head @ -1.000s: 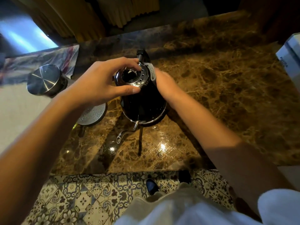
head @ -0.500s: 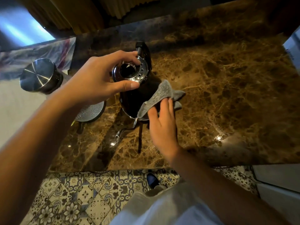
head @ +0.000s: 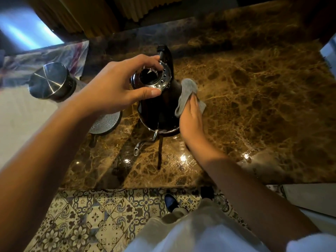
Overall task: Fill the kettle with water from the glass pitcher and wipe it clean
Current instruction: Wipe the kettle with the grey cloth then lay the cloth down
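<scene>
A glossy brown marble counter point(head: 254, 106) is filling the frame above patterned floor tiles point(head: 91, 220). At centre, the dark gooseneck kettle point(head: 160, 110) is standing upright; the left hand point(head: 116, 88) is pinching its perforated rim, the right hand point(head: 190, 120) pressing a grey cloth point(head: 187, 91) against its side.

Bare forearms, white short sleeve point(head: 316, 242), pale trousers point(head: 181, 231), dark shoe point(head: 171, 201).
</scene>
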The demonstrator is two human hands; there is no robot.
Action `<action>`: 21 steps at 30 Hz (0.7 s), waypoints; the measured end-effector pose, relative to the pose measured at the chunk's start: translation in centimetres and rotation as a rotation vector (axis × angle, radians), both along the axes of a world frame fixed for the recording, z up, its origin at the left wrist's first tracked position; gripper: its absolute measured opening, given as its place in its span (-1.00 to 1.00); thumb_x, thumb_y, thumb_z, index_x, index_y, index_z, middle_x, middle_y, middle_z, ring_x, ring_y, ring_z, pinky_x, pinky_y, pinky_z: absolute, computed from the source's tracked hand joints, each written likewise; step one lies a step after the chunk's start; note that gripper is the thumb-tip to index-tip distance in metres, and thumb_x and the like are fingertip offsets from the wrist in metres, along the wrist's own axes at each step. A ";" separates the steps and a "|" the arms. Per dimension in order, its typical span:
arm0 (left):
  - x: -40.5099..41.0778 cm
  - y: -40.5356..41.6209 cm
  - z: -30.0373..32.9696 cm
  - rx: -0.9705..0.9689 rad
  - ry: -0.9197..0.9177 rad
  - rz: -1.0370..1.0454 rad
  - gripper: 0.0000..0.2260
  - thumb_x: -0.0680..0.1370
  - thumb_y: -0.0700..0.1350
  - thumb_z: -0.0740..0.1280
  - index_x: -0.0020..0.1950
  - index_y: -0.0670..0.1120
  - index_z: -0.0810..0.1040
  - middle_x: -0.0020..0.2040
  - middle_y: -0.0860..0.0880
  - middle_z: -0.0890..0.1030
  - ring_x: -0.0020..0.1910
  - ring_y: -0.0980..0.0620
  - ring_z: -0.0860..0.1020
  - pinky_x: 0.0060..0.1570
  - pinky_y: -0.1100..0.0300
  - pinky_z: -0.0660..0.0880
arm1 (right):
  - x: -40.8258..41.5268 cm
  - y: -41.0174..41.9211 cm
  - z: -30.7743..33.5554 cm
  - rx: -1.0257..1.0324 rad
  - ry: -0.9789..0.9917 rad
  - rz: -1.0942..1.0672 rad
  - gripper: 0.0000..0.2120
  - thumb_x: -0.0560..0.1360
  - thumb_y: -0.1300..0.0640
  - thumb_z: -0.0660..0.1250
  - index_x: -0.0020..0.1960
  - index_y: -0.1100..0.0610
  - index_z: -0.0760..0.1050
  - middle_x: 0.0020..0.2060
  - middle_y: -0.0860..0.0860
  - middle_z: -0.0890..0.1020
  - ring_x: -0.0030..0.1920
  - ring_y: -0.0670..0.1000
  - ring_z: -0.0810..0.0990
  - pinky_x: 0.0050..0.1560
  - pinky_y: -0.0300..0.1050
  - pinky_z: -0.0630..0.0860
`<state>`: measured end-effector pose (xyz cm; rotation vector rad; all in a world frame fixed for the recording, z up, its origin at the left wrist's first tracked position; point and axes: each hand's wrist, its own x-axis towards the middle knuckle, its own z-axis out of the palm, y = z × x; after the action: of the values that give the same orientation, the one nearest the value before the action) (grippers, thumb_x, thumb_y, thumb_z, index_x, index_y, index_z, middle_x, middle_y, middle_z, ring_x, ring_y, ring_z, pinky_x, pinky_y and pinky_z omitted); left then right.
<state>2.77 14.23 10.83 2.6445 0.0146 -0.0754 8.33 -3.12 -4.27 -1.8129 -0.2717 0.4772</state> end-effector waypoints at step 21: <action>0.4 0.6 0.7 -0.016 0.033 -0.025 -0.45 0.49 0.19 0.43 0.45 0.10 0.46 0.58 0.17 0.36 0.54 0.14 0.36 0.47 0.03 0.37 | 4.4 -5.5 -1.4 0.010 -0.212 0.372 -0.44 0.56 -0.01 0.42 0.51 0.03 0.37 0.29 -0.13 0.55 0.31 -0.12 0.53 0.34 -0.11 0.47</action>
<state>3.15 14.79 11.53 2.6275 -0.0082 -0.1277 12.76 -8.57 -5.72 -1.8092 -0.7648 0.5392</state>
